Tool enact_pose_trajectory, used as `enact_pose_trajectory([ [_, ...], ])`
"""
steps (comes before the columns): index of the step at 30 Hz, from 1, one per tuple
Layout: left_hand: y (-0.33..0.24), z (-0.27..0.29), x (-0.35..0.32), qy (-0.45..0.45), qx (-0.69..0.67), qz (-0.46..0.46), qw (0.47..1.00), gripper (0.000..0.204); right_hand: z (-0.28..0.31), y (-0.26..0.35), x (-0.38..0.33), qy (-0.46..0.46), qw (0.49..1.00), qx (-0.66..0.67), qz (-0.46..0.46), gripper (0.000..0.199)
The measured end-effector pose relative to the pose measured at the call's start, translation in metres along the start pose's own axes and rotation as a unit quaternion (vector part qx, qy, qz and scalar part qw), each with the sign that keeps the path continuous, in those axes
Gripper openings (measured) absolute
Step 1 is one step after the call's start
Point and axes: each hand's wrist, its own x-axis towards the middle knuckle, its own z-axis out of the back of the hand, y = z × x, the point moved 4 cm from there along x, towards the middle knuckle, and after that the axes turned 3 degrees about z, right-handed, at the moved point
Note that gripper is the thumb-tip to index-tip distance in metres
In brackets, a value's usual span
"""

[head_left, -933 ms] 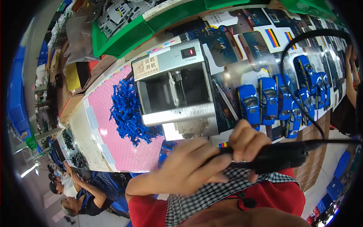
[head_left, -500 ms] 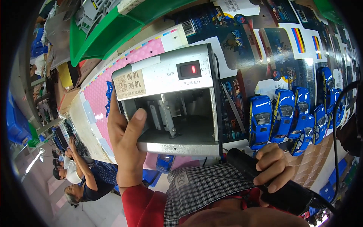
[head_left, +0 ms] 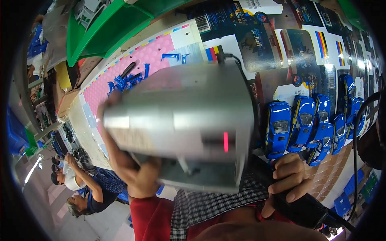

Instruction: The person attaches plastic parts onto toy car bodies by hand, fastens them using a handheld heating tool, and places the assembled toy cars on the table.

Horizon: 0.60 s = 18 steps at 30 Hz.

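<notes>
Left hand (head_left: pixel 138 182) grips the heavy-looking, rigid grey metal machine (head_left: pixel 181 120) from underneath; right hand (head_left: pixel 287 178) clenches a black tool handle (head_left: pixel 299 209).

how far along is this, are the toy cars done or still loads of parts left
Done, it seems: a row of blue toy cars stands assembled at the right. In hand: the left hand grips the grey metal machine, blurred and tilted toward the camera; the right hand holds a black corded tool. Left: loose blue plastic parts lie on the pink mat.
</notes>
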Motion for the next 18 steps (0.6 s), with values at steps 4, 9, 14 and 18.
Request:
enact_pose_trajectory([
  [4, -0.006, -0.001, -0.005, 0.003, -0.036, -0.015, 0.999, 0.099, 0.001, 0.0, 0.007, -0.038, 0.999, -0.002, 0.0, 0.062],
  [9, -0.003, -0.017, 0.009, 0.015, -0.056, 0.004, 0.998, 0.1, 0.002, 0.0, 0.003, -0.034, 0.999, 0.002, -0.001, 0.061],
  [14, -0.002, -0.019, 0.012, 0.022, -0.057, 0.004, 0.998, 0.1, 0.002, 0.002, 0.0, -0.002, 1.0, -0.006, 0.019, 0.071],
  [18, -0.003, -0.019, 0.02, 0.014, -0.027, 0.027, 0.999, 0.1, 0.002, 0.003, 0.005, 0.019, 1.0, 0.019, -0.002, 0.066],
])
